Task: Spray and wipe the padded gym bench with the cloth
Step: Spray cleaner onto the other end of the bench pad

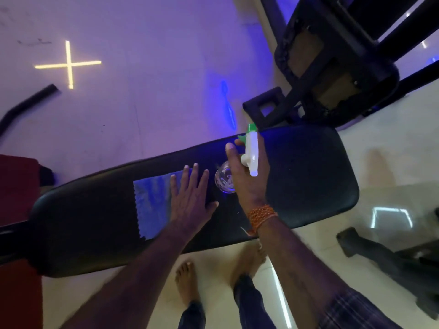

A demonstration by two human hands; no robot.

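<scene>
1. Looking down from the head camera, the black padded bench runs slantwise from lower left to upper right across a glossy floor.
2. A blue-lit cloth lies spread flat on the middle of the bench pad.
3. The left hand rests palm-down on the right part of the cloth, with its fingers straight and spread.
4. The right hand grips the spray bottle, its fingers curled round the neck. The white trigger head with its green nozzle sticks out above the hand. The clear body shows just right of the left hand's fingertips, over the pad.
5. An orange beaded bracelet circles the right wrist.
6. Two bare feet stand on the floor by the bench's near edge.
7. Beyond the bench stands a dark seat frame, and a cross-shaped light reflection glows on the floor at upper left.
</scene>
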